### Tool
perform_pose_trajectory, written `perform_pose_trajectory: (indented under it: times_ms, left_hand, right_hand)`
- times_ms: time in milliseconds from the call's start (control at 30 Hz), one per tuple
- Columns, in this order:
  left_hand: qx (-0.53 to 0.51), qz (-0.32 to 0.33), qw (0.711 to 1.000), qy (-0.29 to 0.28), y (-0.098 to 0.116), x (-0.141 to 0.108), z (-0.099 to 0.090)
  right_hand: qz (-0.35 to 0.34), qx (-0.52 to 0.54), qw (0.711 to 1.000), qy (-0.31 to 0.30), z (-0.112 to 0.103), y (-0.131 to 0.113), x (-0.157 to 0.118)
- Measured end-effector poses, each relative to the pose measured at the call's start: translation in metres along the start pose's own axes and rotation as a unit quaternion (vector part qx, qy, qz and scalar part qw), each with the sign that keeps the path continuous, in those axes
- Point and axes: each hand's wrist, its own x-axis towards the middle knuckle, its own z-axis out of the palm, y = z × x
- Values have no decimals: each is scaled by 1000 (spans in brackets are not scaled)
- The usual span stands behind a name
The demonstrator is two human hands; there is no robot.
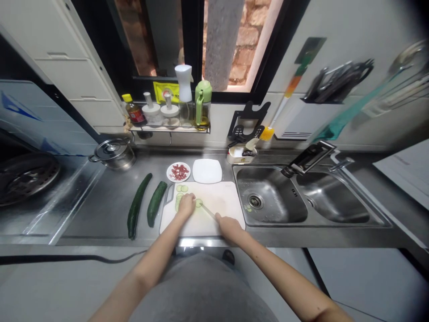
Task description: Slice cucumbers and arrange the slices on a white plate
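Note:
A white cutting board (214, 226) lies on the steel counter in front of me. My right hand (230, 227) grips a knife (209, 211) by its handle, the blade pointing left across the board. At the blade's tip lies a pale green cucumber slice (199, 203). My left hand (187, 205) is on the board with its fingers curled together, close to that slice; what they hold, if anything, is hidden. Partly covered by this hand, more cucumber slices (182, 188) lie at the board's left side. Two dark green cucumbers (139, 206) (157, 204) rest left of the board.
Behind the board stand a plate of small red pieces (179, 172) and a white square plate (207, 171). A double sink (271, 214) is to the right, with some slices near its drain. A lidded pot (115, 154) stands back left, below a condiment rack (170, 129).

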Motion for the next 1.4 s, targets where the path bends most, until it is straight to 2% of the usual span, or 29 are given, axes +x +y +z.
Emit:
perform_pose_trajectory:
  times_ms: [267, 467, 633, 767, 1067, 1233, 1400]
  left_hand:
    - [29, 8, 1000, -3, 7, -7, 1]
    - [36, 6, 999, 8, 12, -9, 0]
    - [26, -1, 1000, -1, 15, -7, -1]
    - [15, -7, 1000, 8, 16, -4, -1]
    - [-44, -55, 998, -9, 20, -6, -5]
    - [-97, -99, 990, -8, 16, -7, -6]
    - [-148, -107, 983, -7, 8, -15, -7]
  right_hand:
    - [19, 16, 1000, -15, 2, 4, -17]
    - [24, 34, 999, -2, 3, 11, -22]
    - [70, 87, 993, 28, 1, 21, -20]
    - [101, 99, 990, 29, -4, 24, -15]
    - [122, 122, 984, 39, -2, 20, -3]
    - [114, 131, 984, 41, 0, 16, 0]
    - [115, 113, 987, 28, -3, 14, 0]
